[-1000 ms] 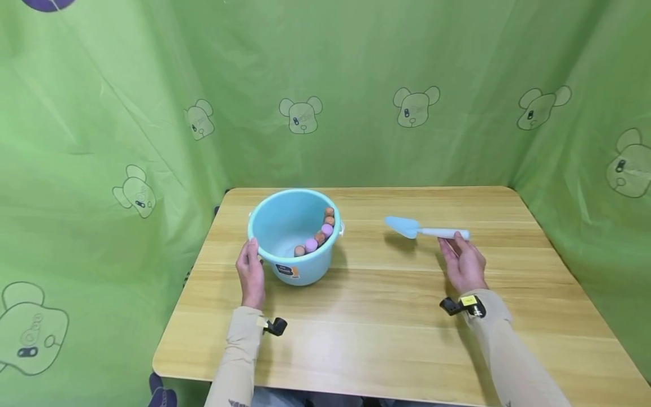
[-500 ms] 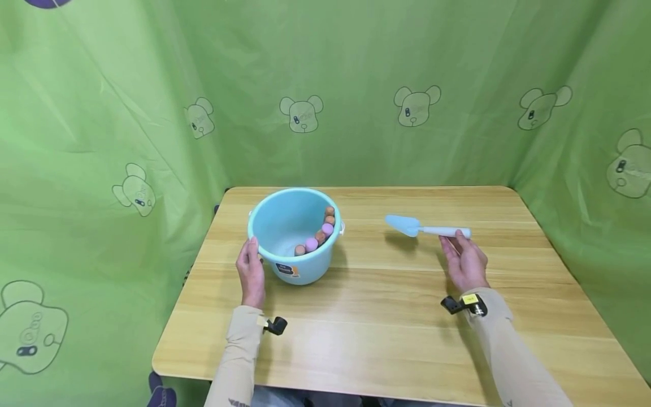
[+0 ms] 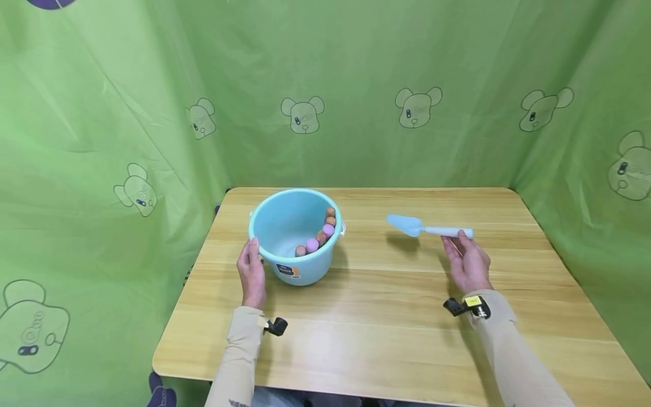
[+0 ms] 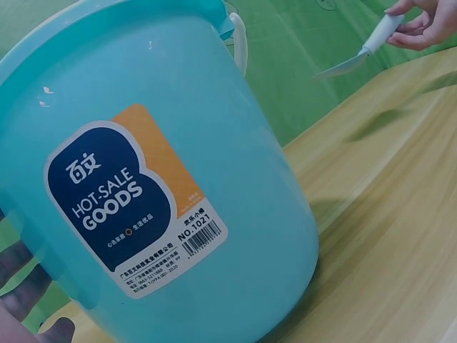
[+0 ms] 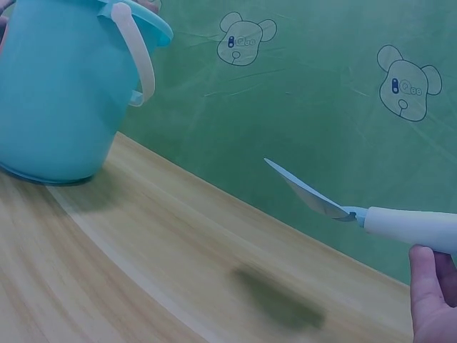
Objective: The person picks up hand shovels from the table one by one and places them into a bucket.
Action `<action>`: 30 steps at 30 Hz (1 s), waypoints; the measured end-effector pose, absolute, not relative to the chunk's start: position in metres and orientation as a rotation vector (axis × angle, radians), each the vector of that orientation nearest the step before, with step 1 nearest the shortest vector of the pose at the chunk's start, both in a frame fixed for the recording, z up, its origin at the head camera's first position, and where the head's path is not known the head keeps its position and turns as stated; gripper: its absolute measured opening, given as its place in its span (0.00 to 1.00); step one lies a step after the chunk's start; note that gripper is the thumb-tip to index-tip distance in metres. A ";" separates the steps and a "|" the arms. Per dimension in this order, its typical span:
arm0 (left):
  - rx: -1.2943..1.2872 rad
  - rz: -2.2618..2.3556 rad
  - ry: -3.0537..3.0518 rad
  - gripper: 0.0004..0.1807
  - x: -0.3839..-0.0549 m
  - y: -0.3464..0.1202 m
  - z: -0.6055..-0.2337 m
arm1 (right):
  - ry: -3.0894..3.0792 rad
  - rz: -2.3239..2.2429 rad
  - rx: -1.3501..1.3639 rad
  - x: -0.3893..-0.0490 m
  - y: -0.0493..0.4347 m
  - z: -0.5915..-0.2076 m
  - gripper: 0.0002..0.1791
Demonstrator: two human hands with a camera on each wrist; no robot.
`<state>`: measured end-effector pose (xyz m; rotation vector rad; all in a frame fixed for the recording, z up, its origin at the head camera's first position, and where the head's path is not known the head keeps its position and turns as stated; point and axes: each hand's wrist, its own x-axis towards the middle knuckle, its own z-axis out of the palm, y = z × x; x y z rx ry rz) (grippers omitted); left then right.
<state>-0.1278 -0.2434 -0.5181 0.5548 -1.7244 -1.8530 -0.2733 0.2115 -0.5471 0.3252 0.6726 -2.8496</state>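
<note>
A light blue bucket [image 3: 310,269] with a white handle stands at the left of the table. My left hand [image 3: 251,275] rests against its near left side, fingertips right at the rim. In the left wrist view the fingers [image 4: 25,289] lie along the bucket wall [image 4: 164,78], partly hidden by it. Several small brown and purple rounded pieces [image 3: 321,237] line the right inner side of the bucket. My right hand [image 3: 470,265] pinches the white handle of a pale blue hand trowel [image 3: 407,224] near its end. The trowel is held above the table, blade pointing left, its shadow below.
The wooden table [image 3: 366,339] has rounded corners. A green curtain [image 3: 356,147] printed with bear heads surrounds it at the back and both sides. A printed label [image 4: 132,207] is on the bucket's front.
My right hand and the trowel have shifted very slightly to the right. The left hand and the bucket stay where they were.
</note>
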 end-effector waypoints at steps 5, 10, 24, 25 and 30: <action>0.552 -1.852 -1.723 0.30 -0.127 -0.243 -0.517 | 0.679 -2.851 0.286 -0.271 0.211 -0.543 0.08; 0.552 -1.859 -1.727 0.30 -0.127 -0.243 -0.516 | 0.678 -2.850 0.272 -0.269 0.211 -0.539 0.07; 0.548 -1.853 -1.719 0.31 -0.127 -0.243 -0.519 | 0.666 -2.841 0.217 -0.265 0.208 -0.530 0.10; 0.547 -1.854 -1.720 0.30 -0.126 -0.243 -0.519 | 0.660 -2.842 0.214 -0.265 0.207 -0.530 0.10; 0.550 -1.859 -1.731 0.30 -0.127 -0.244 -0.519 | 0.655 -2.838 0.220 -0.264 0.207 -0.528 0.09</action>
